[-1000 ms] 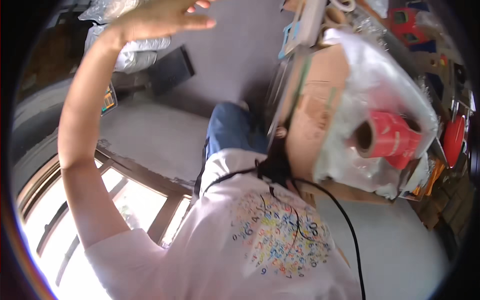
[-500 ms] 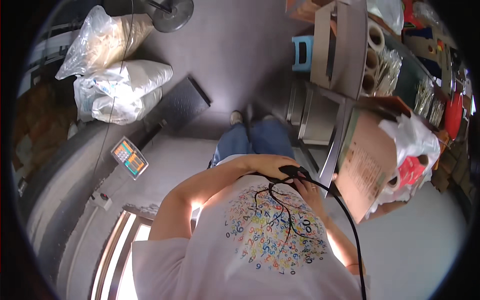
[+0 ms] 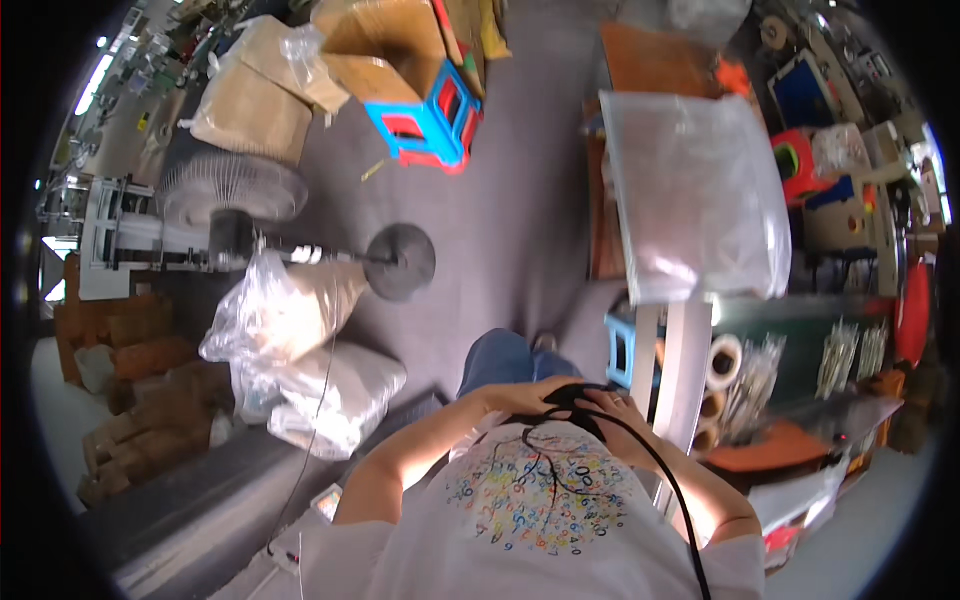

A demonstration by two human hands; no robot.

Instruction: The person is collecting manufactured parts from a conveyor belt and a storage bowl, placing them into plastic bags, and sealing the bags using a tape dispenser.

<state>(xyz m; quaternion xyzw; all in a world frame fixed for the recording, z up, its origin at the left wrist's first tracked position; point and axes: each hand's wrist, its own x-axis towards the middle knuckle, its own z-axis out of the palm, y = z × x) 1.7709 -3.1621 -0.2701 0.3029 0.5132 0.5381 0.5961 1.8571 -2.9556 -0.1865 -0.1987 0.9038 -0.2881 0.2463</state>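
Observation:
At my waist, my left hand (image 3: pixel 528 395) is closed over a small black object (image 3: pixel 568 398), whose kind I cannot make out. My right hand (image 3: pixel 618 422) meets it from the other side, a ring on one finger, its fingers curled against the same black object. Out of it runs a black cable (image 3: pixel 672 480), looping over my right forearm and down past the printed white T-shirt (image 3: pixel 540 490). The undersides of both hands are hidden.
On the left stand a pedestal fan (image 3: pixel 232 195) and filled plastic sacks (image 3: pixel 335 400). Ahead, an open carton (image 3: pixel 385 45) sits on blue-red stools (image 3: pixel 430 125). To the right are a plastic-covered stack (image 3: pixel 695 195), a blue stool (image 3: pixel 620 350) and a bench with rolls (image 3: pixel 723 362).
I have walked forward: the sacks and fan base have slid down the view, and the fan head, stools and plastic-covered stack have appeared. Both hands stay together at the black object.

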